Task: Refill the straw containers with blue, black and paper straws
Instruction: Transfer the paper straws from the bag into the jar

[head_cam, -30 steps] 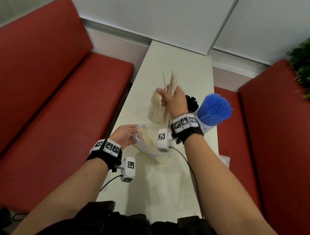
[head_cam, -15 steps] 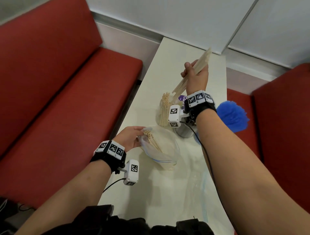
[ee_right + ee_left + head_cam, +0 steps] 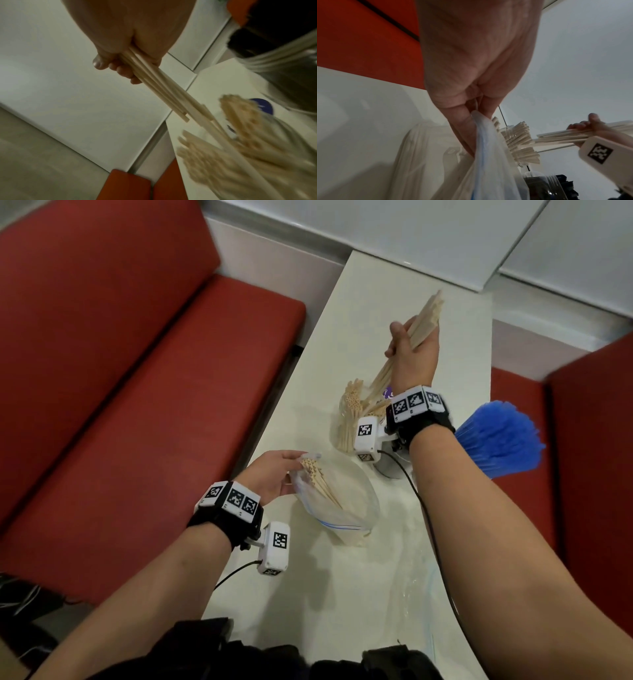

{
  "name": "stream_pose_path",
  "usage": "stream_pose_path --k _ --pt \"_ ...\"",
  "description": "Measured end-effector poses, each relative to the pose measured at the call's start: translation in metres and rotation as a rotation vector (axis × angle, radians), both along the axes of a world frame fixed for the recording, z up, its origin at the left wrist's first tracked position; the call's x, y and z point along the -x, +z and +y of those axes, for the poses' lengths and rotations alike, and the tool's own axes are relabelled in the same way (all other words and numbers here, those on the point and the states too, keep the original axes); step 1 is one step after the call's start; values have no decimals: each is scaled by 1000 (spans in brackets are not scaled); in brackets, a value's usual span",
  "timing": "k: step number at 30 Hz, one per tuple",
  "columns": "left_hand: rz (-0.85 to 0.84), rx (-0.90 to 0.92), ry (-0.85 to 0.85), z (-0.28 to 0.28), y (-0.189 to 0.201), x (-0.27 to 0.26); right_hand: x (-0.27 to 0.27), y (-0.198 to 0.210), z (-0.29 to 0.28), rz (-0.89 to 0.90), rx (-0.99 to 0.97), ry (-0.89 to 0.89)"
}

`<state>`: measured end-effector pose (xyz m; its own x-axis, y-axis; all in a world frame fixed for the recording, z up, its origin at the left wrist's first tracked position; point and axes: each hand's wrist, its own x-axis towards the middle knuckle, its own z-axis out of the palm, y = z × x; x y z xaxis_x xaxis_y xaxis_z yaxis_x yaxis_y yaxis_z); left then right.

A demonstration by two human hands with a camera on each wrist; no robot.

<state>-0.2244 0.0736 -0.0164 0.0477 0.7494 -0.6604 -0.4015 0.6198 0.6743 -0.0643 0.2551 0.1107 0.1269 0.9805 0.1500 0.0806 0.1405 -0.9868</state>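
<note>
My right hand [image 3: 407, 347] grips a bundle of paper straws [image 3: 424, 316] [image 3: 154, 79], tilted, their lower ends over a clear container of paper straws [image 3: 349, 419] [image 3: 240, 155] on the white table [image 3: 394, 285]. My left hand [image 3: 274, 474] [image 3: 471, 115] pinches the rim of a clear zip bag [image 3: 339, 505] [image 3: 481, 155] that lies on the table with several paper straws [image 3: 318, 477] inside. A fan of blue straws [image 3: 500, 440] stands right of my right wrist. The black straws [image 3: 563, 180] show only at the bottom of the left wrist view.
Red bench seats [image 3: 137, 371] flank the narrow table on both sides. A second flat plastic bag [image 3: 411, 594] lies on the near part of the table. A cable [image 3: 428, 525] runs along my right forearm. A white wall [image 3: 428, 234] closes the far end.
My right hand has lifted a bundle of paper straws away from the bag and now holds it tilted over the paper straw container. My left hand stays on the bag.
</note>
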Motion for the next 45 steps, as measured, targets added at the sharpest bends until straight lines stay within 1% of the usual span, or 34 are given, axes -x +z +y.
stream_pose_path --k 3,5,8,12,16,19,21,23,25,27,28,29,30,31,32,34,36,37,39,41,44,45 --pt "2 -1 -10 0 1 -1 0 20 12 15 -74 6" --pt "0 5 -5 0 1 -2 1 22 15 12 -93 23" --pt "2 11 0 -1 1 -3 1 6 7 -7 -60 56" --pt "7 15 14 -2 2 -4 -4 -33 -9 12 65 57" --pt "4 5 9 -5 3 -4 -9 -56 -19 -47 136 75" --pt "1 2 1 -5 3 -4 -11 -55 -20 -64 130 119" --pt "2 5 2 -5 4 -3 -10 -47 -16 -59 87 121" --pt "-3 9 8 -4 4 -3 -9 -40 -11 -95 25 110" --pt "-5 11 6 -4 4 -3 -8 -37 -9 -176 -46 112" --pt "1 14 6 -4 4 -4 -5 -42 -9 -355 -102 150" --pt "3 15 5 -4 4 -4 -3 -49 -10 -509 -112 195" --pt "3 15 3 -4 5 -4 0 -57 -12 -704 -105 257" --pt "3 15 1 -4 5 -4 4 -66 -16 -910 -74 321" --pt "6 14 -2 -5 6 -4 6 -75 -19 -1077 -34 361" --pt "10 14 -5 -5 6 -4 8 -83 -24 -1194 0 378" --pt "17 18 -3 -6 6 -4 7 -95 -30 -1349 33 383" --pt "20 20 -5 -7 7 -3 7 -99 -31 -1436 59 356" --pt "21 20 -9 -7 7 -3 7 -98 -29 -1453 63 327" --pt "27 25 -6 -8 7 -2 10 -92 -25 -1437 35 262" --pt "33 30 1 -9 8 -2 12 -90 -26 -1430 34 235" --pt "34 29 5 -9 9 -3 9 -97 -35 -1484 135 324" --pt "41 28 2 -9 9 -4 8 -99 -35 -1473 148 363"
